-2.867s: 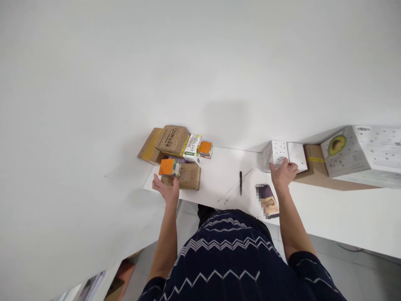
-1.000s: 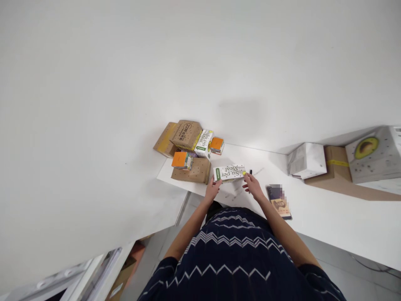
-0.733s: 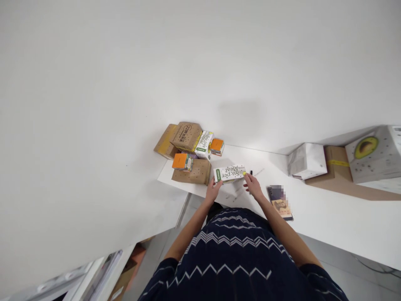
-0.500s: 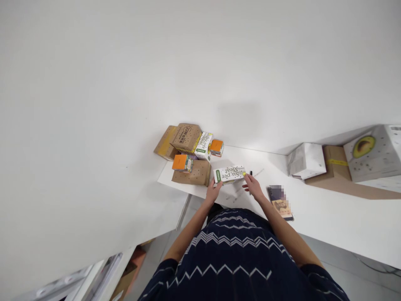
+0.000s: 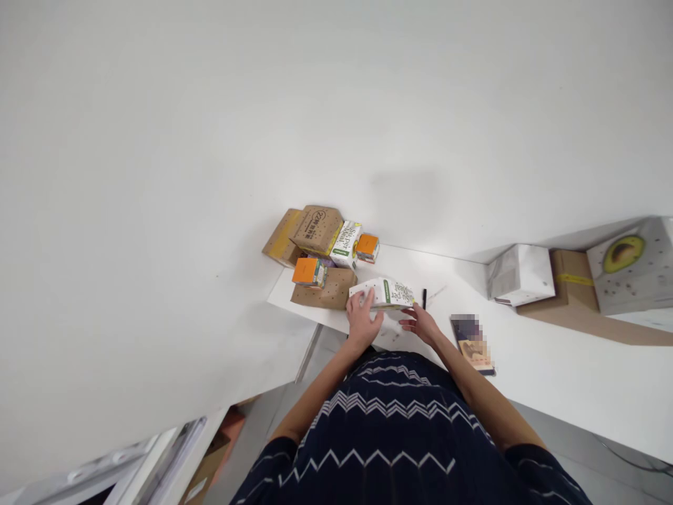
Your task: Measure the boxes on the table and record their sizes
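A white Su.per Meal box [image 5: 398,294] with green and black print lies across the space between my hands, just above or on the white table [image 5: 399,261]. My left hand [image 5: 364,324] grips its left part, fingers on a white dotted side or flap. At the right end my right hand [image 5: 425,327] holds the lower corner with the thumb, its other fingers below the box. A black pen [image 5: 424,298] lies just beyond my right hand. Left of the box is a brown paper package [image 5: 336,289] with an orange-topped small box [image 5: 308,272] by it.
Behind stand brown packages [image 5: 317,230], another white Su.per Meal box [image 5: 345,244] and a second orange-topped box [image 5: 367,247]. To the right lie a dark booklet-like item [image 5: 473,345], a white box [image 5: 520,273], a brown carton [image 5: 573,280] and a large avocado-print box [image 5: 631,263].
The white box has turned in my hands, and more of a dotted white side or flap shows at its left. My left hand has moved up onto that part; my right hand has dropped slightly.
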Demonstrator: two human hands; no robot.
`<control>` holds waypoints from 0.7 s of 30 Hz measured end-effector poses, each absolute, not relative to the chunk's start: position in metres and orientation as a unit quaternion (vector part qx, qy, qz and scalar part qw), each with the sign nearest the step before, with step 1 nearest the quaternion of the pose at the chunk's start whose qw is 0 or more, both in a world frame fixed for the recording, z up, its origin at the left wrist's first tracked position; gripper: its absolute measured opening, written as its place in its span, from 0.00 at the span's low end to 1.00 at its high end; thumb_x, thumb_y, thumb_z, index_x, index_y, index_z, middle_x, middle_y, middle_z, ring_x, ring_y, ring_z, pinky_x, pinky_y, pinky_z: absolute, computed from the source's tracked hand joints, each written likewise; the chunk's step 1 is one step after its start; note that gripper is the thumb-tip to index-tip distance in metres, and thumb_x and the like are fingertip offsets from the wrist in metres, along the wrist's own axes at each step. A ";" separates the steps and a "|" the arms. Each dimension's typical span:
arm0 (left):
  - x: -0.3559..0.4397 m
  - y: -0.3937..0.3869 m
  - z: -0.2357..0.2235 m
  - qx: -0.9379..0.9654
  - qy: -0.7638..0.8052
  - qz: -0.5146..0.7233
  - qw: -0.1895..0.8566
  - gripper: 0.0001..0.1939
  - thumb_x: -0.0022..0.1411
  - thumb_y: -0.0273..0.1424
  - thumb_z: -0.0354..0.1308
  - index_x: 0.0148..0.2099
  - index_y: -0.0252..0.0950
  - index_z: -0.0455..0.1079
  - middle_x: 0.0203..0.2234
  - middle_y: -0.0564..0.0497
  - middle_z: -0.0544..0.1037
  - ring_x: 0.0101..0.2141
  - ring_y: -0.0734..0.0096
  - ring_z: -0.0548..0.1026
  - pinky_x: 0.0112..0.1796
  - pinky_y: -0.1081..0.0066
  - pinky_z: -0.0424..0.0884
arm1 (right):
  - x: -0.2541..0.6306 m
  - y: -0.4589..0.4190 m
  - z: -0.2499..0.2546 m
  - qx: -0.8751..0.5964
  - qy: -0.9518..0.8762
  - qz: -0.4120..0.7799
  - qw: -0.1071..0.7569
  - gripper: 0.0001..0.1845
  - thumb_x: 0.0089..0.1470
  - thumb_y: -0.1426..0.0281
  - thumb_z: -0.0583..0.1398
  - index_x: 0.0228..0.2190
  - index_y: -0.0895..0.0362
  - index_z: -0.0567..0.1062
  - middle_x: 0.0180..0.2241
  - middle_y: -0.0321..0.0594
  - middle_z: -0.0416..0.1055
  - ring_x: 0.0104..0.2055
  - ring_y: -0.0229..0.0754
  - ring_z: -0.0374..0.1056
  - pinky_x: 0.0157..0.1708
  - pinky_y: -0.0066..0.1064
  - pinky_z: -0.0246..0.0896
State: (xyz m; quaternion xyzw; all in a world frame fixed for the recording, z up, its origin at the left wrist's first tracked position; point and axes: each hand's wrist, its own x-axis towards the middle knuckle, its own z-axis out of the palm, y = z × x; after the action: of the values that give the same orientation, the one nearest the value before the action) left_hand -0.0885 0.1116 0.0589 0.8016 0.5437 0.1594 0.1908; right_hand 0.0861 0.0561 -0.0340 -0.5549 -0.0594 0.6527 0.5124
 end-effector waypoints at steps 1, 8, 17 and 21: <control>-0.086 0.109 0.061 0.812 0.539 0.146 0.171 0.32 0.55 0.36 0.57 0.63 0.42 0.59 0.58 0.42 0.60 0.58 0.49 0.55 0.58 0.54 0.51 | 0.085 0.057 -0.036 -0.572 -0.058 0.650 0.497 0.18 0.61 0.58 0.46 0.42 0.56 0.67 0.42 0.46 0.71 0.25 0.36 0.71 0.25 0.28 0.67; -0.069 0.100 0.062 0.858 0.497 0.079 0.103 0.36 0.54 0.32 0.57 0.64 0.51 0.54 0.61 0.46 0.57 0.60 0.42 0.51 0.56 0.43 0.47 | 0.090 0.060 -0.048 -0.712 -0.106 0.554 0.417 0.19 0.60 0.59 0.46 0.35 0.60 0.68 0.22 0.36 0.66 0.16 0.33 0.62 0.17 0.24 0.58; -0.072 0.103 0.058 0.866 0.486 0.052 0.104 0.35 0.55 0.31 0.56 0.64 0.52 0.54 0.63 0.49 0.55 0.61 0.42 0.47 0.56 0.40 0.44 | 0.096 0.054 -0.054 -0.695 -0.105 0.560 0.438 0.15 0.59 0.61 0.48 0.36 0.58 0.67 0.22 0.35 0.67 0.17 0.33 0.63 0.17 0.23 0.57; -0.073 0.104 0.056 0.863 0.489 0.064 0.112 0.35 0.54 0.31 0.56 0.64 0.51 0.56 0.63 0.49 0.55 0.61 0.42 0.48 0.57 0.41 0.43 | 0.096 0.054 -0.054 -0.689 -0.109 0.568 0.437 0.16 0.59 0.60 0.47 0.37 0.58 0.67 0.21 0.35 0.67 0.17 0.33 0.62 0.16 0.23 0.56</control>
State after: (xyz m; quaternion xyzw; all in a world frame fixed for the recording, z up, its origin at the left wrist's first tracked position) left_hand -0.0729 0.1036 0.0561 0.8625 0.4894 0.0638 0.1118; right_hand 0.0961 0.0536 -0.0537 -0.6890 -0.1085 0.5676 0.4375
